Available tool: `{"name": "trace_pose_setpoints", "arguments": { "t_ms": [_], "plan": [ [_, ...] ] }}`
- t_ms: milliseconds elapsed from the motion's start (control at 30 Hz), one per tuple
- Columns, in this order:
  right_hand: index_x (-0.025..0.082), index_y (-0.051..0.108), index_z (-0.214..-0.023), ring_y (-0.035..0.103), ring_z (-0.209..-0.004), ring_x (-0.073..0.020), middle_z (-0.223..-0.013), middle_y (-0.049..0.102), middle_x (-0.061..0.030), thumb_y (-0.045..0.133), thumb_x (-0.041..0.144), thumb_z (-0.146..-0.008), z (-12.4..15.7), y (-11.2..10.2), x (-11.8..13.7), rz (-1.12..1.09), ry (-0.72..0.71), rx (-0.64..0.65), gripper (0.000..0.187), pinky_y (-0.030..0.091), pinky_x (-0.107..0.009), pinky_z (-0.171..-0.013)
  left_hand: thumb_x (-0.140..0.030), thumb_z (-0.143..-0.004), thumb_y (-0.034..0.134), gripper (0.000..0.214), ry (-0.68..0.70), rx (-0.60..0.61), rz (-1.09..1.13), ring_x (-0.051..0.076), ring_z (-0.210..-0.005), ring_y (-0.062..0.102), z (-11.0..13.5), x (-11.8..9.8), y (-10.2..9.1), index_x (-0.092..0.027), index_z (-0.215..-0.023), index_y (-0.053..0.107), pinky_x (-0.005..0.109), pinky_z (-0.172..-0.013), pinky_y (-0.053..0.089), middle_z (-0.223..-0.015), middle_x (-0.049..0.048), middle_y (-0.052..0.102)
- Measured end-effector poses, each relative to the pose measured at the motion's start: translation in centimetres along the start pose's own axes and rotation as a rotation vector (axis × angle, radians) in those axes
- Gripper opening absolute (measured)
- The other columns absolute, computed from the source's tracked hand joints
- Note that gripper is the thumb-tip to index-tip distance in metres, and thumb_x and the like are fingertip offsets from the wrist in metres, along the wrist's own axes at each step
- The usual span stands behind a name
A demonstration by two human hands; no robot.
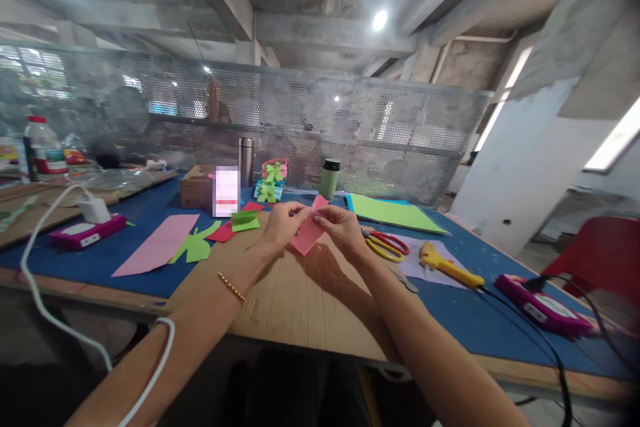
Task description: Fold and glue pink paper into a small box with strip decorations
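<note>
Hidden or unclear: your fingertips covered the upper middle of the pink paper point(306, 240), so the pinched part could not be read well; it appeared gathered or folded there, though the view was too small to be sure. The blades of the scissors point(395, 252) were partly out of sight beside your right wrist. A bright panel point(226, 191) at the left was pixelated, its content illegible. Both your forearms were cut off by the bottom edge.

Pose: your left forearm, with a beaded bracelet point(231, 287), extended up and inward from the lower left; a loop of white cable point(167, 347) crossed it. Your right forearm slanted in from the lower right. Your left hand point(286, 223) and right hand point(340, 221) met near the centre, above the cardboard sheet point(280, 300), wrists apart.

Paper relative to fingers: you had it pinched from both sides, left thumb and fingers against right thumb and fingers, close together. The longer portion hung below the pinch, tilted, between your hands; a shorter end stood up above them. The glue gun point(450, 267) lay to the right, beyond the scissors.
</note>
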State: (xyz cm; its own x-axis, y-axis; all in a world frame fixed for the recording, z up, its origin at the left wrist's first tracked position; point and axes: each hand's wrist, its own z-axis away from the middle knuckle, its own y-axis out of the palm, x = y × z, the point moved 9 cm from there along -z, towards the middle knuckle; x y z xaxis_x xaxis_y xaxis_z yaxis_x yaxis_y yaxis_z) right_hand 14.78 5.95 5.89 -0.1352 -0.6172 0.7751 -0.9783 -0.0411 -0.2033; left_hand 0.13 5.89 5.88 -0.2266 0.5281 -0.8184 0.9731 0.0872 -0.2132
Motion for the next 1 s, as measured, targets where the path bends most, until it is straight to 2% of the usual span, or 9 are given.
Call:
{"name": "trace_pose_setpoints", "arguments": {
  "t_ms": [200, 433, 600, 767, 1000],
  "plan": [
    [0.019, 0.076, -0.09, 0.067, -0.076, -0.0184, -0.085, 0.076, -0.0034, 0.075, 0.043, -0.074, 0.1, 0.6, 0.1, 0.006, -0.008, 0.047, 0.028, 0.053, -0.032, -0.074, -0.042, -0.075, 0.071, 0.031, -0.057, 0.032, 0.092, 0.009, -0.048, 0.048, 0.1, 0.2, 0.3, -0.013, -0.083, 0.075, 0.022, -0.047, 0.038, -0.067, 0.0014, 0.066],
    [0.019, 0.075, -0.083, 0.064, -0.071, -0.0172, -0.077, 0.072, -0.0019, 0.073, 0.045, -0.074, -0.1, 0.5, -0.1, 0.059, -0.023, 0.031, 0.028, 0.051, -0.029, -0.068, -0.048, -0.064, 0.08, 0.037, -0.245, 0.099, 0.366, 0.005, -0.045, 0.041, 0.4, 1.9, 1.4, -0.014, -0.076, 0.071, 0.019, -0.044, 0.028, -0.054, -0.0042, 0.052],
    [0.018, 0.073, -0.088, 0.063, -0.075, -0.0169, -0.082, 0.071, -0.0024, 0.07, 0.042, -0.077, 0.1, 0.8, 0.6, 0.099, -0.041, 0.064, 0.026, 0.05, -0.029, -0.071, -0.052, -0.059, 0.082, 0.042, -0.227, 0.112, 0.401, 0.004, -0.044, 0.035, 0.3, 1.7, 1.4, -0.014, -0.071, 0.068, 0.02, -0.044, 0.022, -0.052, -0.0061, 0.048],
    [0.018, 0.063, -0.084, 0.06, -0.072, -0.0144, -0.077, 0.065, -0.0004, 0.068, 0.04, -0.079, 0.2, 0.8, 1.4, 0.135, -0.082, 0.048, 0.023, 0.049, -0.027, -0.068, -0.052, -0.058, 0.083, 0.043, -0.214, 0.124, 0.42, 0.004, -0.044, 0.032, 0.3, 1.2, 1.3, -0.013, -0.07, 0.068, 0.021, -0.045, 0.021, -0.051, -0.0074, 0.043],
    [0.019, 0.062, -0.081, 0.058, -0.071, -0.0153, -0.077, 0.064, -0.0014, 0.066, 0.042, -0.081, 0.2, 0.8, 2.3, 0.248, -0.165, 0.025, 0.023, 0.047, -0.027, -0.069, -0.048, -0.058, 0.084, 0.04, -0.259, 0.105, 0.428, 0.004, -0.045, 0.034, 0.5, 1.3, 1.2, -0.014, -0.07, 0.068, 0.021, -0.046, 0.022, -0.055, -0.0057, 0.05]
  ]
}}
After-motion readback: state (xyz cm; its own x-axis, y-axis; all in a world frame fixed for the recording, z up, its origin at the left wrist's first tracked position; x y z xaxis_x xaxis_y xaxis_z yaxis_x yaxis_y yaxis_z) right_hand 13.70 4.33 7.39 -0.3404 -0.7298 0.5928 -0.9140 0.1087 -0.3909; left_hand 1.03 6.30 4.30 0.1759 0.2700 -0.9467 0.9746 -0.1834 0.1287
